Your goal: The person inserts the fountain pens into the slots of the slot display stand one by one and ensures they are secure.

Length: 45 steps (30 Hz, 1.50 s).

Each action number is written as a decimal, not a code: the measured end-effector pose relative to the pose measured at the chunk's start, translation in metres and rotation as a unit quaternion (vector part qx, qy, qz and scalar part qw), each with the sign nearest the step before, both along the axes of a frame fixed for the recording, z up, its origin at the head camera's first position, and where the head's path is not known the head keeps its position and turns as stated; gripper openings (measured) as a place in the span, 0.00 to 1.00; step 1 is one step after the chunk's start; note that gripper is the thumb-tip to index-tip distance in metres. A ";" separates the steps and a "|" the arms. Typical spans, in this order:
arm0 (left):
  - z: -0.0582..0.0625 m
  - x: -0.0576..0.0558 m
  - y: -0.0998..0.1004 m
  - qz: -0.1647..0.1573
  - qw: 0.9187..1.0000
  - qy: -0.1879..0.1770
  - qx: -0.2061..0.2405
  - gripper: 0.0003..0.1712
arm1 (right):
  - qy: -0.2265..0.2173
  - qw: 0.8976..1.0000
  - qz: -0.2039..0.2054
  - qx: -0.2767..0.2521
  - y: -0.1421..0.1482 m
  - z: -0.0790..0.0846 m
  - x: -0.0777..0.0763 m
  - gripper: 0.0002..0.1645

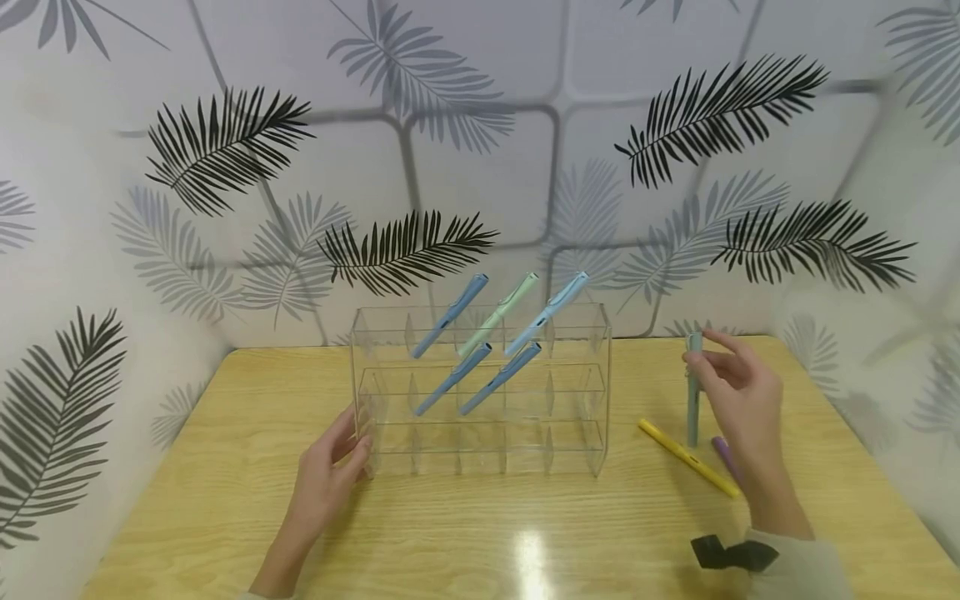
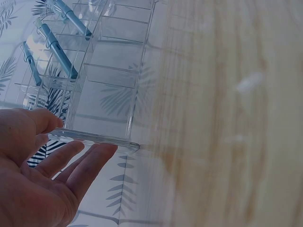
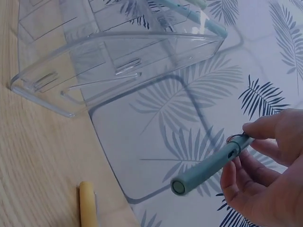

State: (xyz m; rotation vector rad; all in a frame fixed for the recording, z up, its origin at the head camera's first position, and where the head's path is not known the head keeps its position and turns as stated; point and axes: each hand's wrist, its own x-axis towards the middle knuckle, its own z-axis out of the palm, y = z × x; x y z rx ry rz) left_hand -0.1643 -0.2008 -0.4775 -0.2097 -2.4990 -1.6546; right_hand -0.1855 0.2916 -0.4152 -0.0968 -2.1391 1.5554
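A clear acrylic pen rack [image 1: 480, 433] with tiered compartments stands on the table. My left hand [image 1: 330, 467] holds its left side panel, thumb on one face and fingers on the other, as the left wrist view shows. To the right of the rack, my right hand [image 1: 742, 396] pinches a grey-green pen [image 1: 693, 408] near its clip end, the pen upright in the head view. Slanted in the rack's back tier are a blue pen [image 1: 450, 317], a light green pen [image 1: 498, 315] and a light blue pen [image 1: 546, 315]. Two more blue pens [image 1: 453, 380] lean in the middle tier.
A yellow pen [image 1: 688, 458] lies on the wooden table [image 1: 450, 533] between the rack and my right forearm. Beside it is a purple pen [image 1: 726, 458], partly hidden by the right hand. Behind the table rises a leaf-patterned wall [image 1: 480, 192].
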 end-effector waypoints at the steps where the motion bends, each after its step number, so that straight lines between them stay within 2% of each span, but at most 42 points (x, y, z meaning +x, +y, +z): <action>1: 0.000 0.000 0.000 0.000 1.000 0.000 0.000 0.31 | 0.003 1.000 -0.001 -0.006 -0.002 0.003 0.001 0.25; 8: -0.002 -0.002 -0.001 0.000 1.000 0.007 -0.009 0.30 | 0.057 0.993 0.044 -0.094 -0.016 0.021 0.009 0.25; 14: -0.003 -0.002 -0.001 0.000 1.000 0.010 -0.011 0.30 | 0.089 0.978 0.081 -0.173 -0.030 0.033 0.015 0.24; 19: -0.003 -0.003 -0.001 0.001 1.000 0.011 -0.014 0.30 | 0.126 0.963 0.100 -0.218 -0.043 0.039 0.015 0.23; 23: -0.003 -0.002 -0.001 0.003 1.000 0.005 -0.008 0.30 | 0.158 0.952 0.112 -0.239 -0.053 0.043 0.013 0.22; 32: -0.002 -0.001 -0.002 0.006 1.000 -0.005 0.003 0.30 | 0.214 0.936 0.144 -0.239 -0.079 0.049 0.003 0.22; 38: -0.003 -0.001 -0.002 0.002 1.000 -0.003 0.008 0.30 | 0.212 0.947 0.135 -0.202 -0.096 0.046 -0.002 0.20; 45: -0.004 -0.002 -0.001 0.001 1.000 -0.002 0.008 0.30 | 0.191 0.961 0.138 -0.143 -0.110 0.032 -0.007 0.18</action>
